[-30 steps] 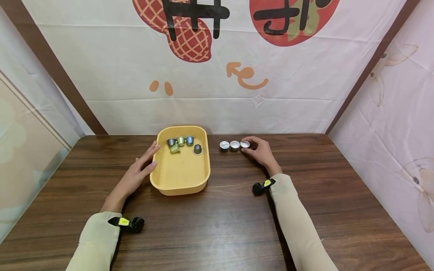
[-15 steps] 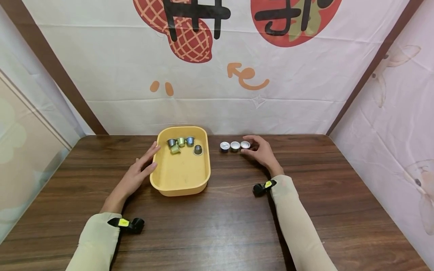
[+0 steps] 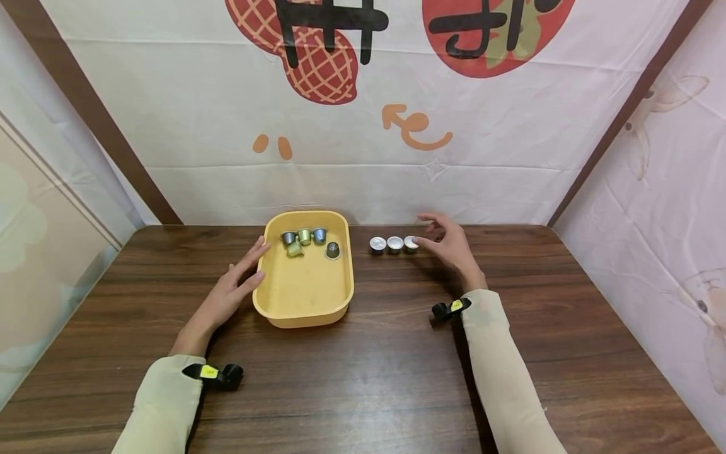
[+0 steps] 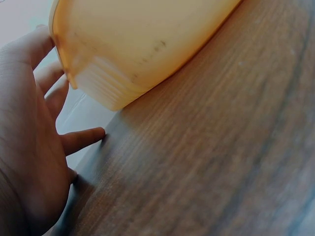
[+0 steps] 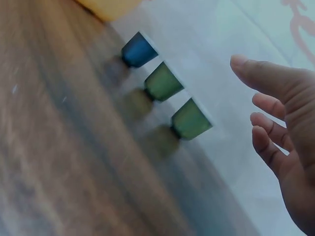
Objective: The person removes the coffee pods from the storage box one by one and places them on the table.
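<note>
Three coffee capsules stand lid-up in a row on the table, right of a yellow tray (image 3: 306, 299). In the right wrist view they are a blue capsule (image 5: 139, 51), a green capsule (image 5: 164, 82) and another green capsule (image 5: 191, 120) at the row's right end. My right hand (image 3: 452, 247) is raised just right of that end capsule, apart from it, fingers loosely bent and holding nothing. My left hand (image 3: 224, 293) rests its straight fingertips on the tray's left rim, and the left wrist view shows the fingers (image 4: 78, 140) spread beside the tray's wall.
Inside the tray, several capsules lie near the far end; a dark capsule (image 3: 333, 250) stands lid-down apart from the others. A printed white cloth (image 3: 363, 189) hangs at the table's back edge. The dark wooden table (image 3: 351, 391) extends toward me.
My right hand has let go of the end capsule and moved up and to the right, its fingers spreading. The capsule stays in the row. My left hand keeps its place on the tray.
</note>
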